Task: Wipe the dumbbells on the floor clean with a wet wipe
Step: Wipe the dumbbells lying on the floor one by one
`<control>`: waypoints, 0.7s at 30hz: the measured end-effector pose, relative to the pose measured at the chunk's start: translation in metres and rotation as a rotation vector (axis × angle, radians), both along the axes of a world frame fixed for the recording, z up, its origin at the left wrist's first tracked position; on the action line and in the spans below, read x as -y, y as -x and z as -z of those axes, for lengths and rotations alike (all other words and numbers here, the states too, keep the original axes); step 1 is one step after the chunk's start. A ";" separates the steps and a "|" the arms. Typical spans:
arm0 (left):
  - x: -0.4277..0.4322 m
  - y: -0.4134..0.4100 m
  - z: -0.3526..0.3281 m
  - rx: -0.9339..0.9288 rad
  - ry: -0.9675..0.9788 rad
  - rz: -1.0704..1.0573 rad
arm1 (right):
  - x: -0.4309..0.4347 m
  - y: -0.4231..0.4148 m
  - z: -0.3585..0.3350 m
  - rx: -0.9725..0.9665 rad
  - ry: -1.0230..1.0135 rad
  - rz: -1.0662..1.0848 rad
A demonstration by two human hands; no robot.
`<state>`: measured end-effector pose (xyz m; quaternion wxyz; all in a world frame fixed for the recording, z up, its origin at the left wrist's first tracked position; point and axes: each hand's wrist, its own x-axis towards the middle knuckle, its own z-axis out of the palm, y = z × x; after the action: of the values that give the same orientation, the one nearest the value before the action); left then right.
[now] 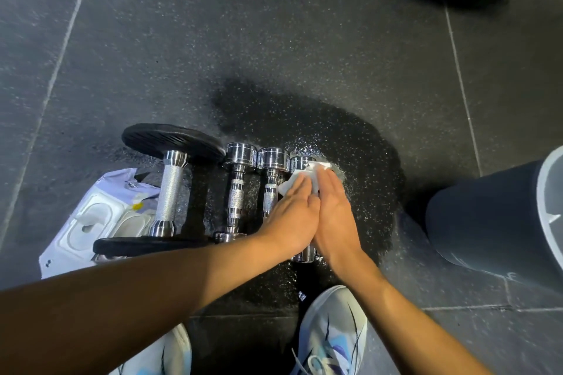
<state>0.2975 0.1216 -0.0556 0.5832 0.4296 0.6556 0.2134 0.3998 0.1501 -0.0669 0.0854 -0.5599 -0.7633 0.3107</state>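
Four dumbbells are laid side by side on the floor (274, 39), long axes running away from the person. The rightmost dumbbell (300, 163) is mostly covered by both hands. The white wet wipe (306, 176) is pressed onto it under the straight fingers of the left hand (294, 213) and right hand (335, 213), both grips flat and unclenched, palms together.

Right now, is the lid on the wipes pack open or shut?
Open. The wipes pack lies flat left of the large dumbbell, its plastic flip lid swung back, and a bit of wipe shows at the opening.
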 end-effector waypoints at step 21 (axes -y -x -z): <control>0.007 0.002 -0.005 -0.087 0.054 0.095 | 0.008 -0.019 0.024 0.327 -0.182 -0.309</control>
<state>0.2952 0.1143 -0.0510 0.5751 0.4529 0.6648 0.1489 0.4188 0.1425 -0.0908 -0.0377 -0.4694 -0.8683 0.1555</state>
